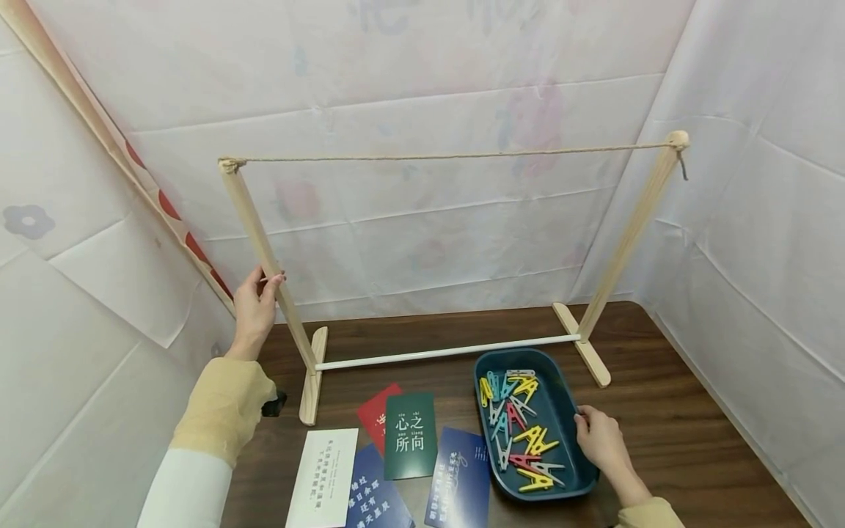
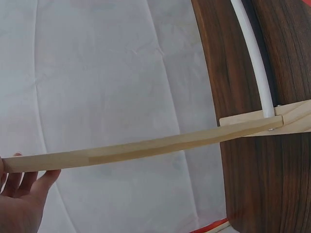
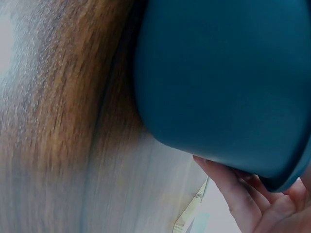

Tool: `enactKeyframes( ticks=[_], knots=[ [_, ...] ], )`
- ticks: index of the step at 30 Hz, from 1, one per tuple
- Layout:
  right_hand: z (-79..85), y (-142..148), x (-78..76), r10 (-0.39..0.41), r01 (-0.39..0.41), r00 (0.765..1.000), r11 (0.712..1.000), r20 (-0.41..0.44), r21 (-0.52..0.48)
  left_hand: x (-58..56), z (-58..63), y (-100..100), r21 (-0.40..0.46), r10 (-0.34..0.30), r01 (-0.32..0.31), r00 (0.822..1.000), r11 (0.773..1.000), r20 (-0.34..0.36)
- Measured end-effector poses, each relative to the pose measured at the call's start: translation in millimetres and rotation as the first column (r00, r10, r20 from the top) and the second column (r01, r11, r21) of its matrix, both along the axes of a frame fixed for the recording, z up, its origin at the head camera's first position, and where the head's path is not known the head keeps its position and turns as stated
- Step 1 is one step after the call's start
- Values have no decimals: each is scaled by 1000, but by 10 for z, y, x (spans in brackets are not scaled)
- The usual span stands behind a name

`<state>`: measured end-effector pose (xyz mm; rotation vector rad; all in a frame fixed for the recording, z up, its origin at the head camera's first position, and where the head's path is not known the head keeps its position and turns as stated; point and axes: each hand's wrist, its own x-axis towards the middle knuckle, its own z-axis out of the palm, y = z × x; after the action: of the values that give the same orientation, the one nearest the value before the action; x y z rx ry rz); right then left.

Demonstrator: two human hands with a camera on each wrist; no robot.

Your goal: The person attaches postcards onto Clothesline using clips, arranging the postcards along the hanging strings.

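We see the fingers of the left hand (image 1: pixel 256 308) curled round the left post (image 1: pixel 254 227) of a wooden rack, gripping it partway down its length. In the left wrist view the thumb lies along one edge of the post and other fingertips show past its opposite edge. The hand is raised above the table, and behind it the forearm reaches up and away from the near left, its tan cuff meeting a white sleeve.

The fingers of the right hand (image 1: pixel 602 441) are bent at the right side of a dark blue tray (image 1: pixel 557 403), gripping its rim. In the right wrist view we find fingers against the outer wall below the rim. This hand is held low, its forearm coming in from the near right.

The tray rests on the brown table (image 1: pixel 667 389), in front of the rack and to the right, with coloured clothespins (image 1: pixel 535 482) strewn inside. Left of it we see a white card (image 1: pixel 322 477), a green card (image 1: pixel 409 466) overlapping a red card (image 1: pixel 372 412), and two blue cards nearer us. Farther out, a white bar (image 1: pixel 449 353) joins the rack's feet, and a rope (image 1: pixel 429 156) runs between the tops of the left post and the right post (image 1: pixel 627 242).
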<state>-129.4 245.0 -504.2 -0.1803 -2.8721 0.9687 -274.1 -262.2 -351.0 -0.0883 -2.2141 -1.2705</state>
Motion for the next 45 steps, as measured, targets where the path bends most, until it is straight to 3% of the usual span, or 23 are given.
enactKeyframes(
  ticks=[4,9,15,21,27,32,35,39,45],
  knots=[
    [28,11,7,7,-7,1000,1000,21,0,35,16,43,26,9,-9,1000,1000,-9],
    [81,25,7,9,-10,999,1000,44,12,174,138,185,82,41,-39,999,996,-20],
    [137,46,-16,-5,3,999,999,41,40,37,-33,82,155,137,-129,990,979,-42],
    [176,50,-34,-2,3,1000,994,-8,109,51,-12,82,237,193,-179,981,955,-37],
    [226,22,-103,21,-3,994,985,-106,173,118,-1,110,275,190,-176,981,945,-24],
    [249,-16,-151,56,-31,989,982,-135,185,280,-20,205,303,169,-157,985,940,-14],
    [259,-50,-164,75,-53,990,982,-119,179,359,-70,241,326,167,-146,985,934,-36],
    [272,-91,-174,93,-76,991,983,-94,170,375,-242,229,345,180,-152,982,926,-49],
    [281,-154,-210,131,-121,990,979,-55,164,440,-451,301,283,218,-192,974,940,-63]
  ],
)
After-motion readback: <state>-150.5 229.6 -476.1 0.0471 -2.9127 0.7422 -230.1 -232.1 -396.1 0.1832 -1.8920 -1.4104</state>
